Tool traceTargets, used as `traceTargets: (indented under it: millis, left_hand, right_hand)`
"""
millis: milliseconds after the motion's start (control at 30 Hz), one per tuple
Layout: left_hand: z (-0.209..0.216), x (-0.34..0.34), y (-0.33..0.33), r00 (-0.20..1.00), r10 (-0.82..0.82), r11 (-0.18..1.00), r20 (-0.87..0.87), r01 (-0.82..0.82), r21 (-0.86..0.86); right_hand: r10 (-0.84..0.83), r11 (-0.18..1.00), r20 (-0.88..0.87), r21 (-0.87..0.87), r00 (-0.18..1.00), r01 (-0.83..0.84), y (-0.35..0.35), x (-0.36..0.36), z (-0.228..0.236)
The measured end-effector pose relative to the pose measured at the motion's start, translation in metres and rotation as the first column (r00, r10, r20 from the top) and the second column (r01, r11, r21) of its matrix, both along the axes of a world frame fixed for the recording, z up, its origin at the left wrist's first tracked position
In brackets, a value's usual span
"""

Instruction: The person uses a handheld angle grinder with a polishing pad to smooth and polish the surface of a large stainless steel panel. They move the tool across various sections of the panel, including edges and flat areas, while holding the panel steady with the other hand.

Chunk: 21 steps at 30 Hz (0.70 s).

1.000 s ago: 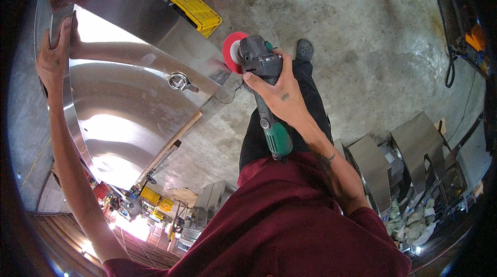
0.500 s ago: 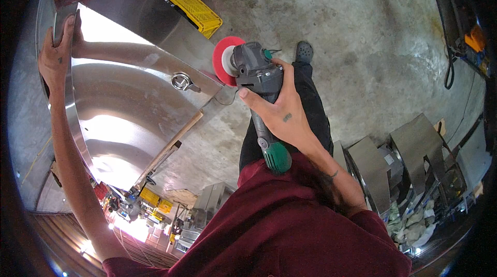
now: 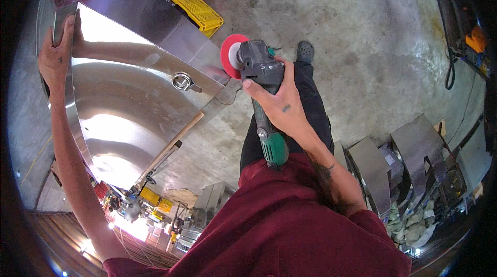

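Note:
My right hand [image 3: 284,103] is wrapped around the body of a black and green angle grinder [image 3: 264,64], held in front of my legs. The grinder carries a red disc [image 3: 228,57] with a pale centre, close to the right corner of a shiny sheet metal panel [image 3: 129,90] but apart from it. A small round latch [image 3: 182,82] is set into the panel near that corner. At the panel's far left edge, my left hand [image 3: 56,57] grips the raised metal, thumb on the near face; its other fingers are partly hidden.
A yellow plastic crate [image 3: 194,5] lies beyond the panel on the concrete floor [image 3: 362,44]. Bent sheet metal pieces [image 3: 419,145] and a heap of pale rags [image 3: 414,222] are at the lower right. A wooden strip [image 3: 178,134] runs along the panel's near edge.
My right hand has shifted the grinder slightly right, its disc now a little farther from the panel's corner. The grinder's green end has swung left. My left hand stays put.

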<state>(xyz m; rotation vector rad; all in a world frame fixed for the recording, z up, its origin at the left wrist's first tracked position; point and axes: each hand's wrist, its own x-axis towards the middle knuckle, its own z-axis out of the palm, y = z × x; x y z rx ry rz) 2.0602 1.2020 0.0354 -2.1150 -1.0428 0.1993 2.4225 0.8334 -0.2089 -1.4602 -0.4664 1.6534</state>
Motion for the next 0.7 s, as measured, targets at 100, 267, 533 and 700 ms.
traceTargets:
  millis: [100, 267, 533, 700]
  left_hand:
    - [0.003, -0.001, 0.009, 0.997, -0.068, 0.997, -0.043, 0.069, 0.022]
    - [0.006, -0.008, 0.025, 0.997, -0.061, 0.998, -0.038, 0.061, -0.01]
    - [0.01, 0.003, 0.001, 0.991, 0.122, 0.992, 0.059, -0.119, -0.047]
    - [0.004, 0.025, -0.006, 0.933, -0.018, 0.981, 0.36, 0.085, -0.173]
  right_hand:
    - [-0.024, 1.0, 0.013, -0.012, 1.0, 0.024, 0.002, -0.007, -0.022]
    - [-0.098, 0.994, 0.021, 0.041, 0.995, 0.097, 0.018, -0.019, -0.064]
    - [-0.027, 0.999, 0.039, -0.041, 0.999, 0.028, -0.001, -0.009, -0.077]
    - [-0.018, 1.0, 0.023, -0.006, 1.0, 0.018, -0.001, 0.003, -0.055]
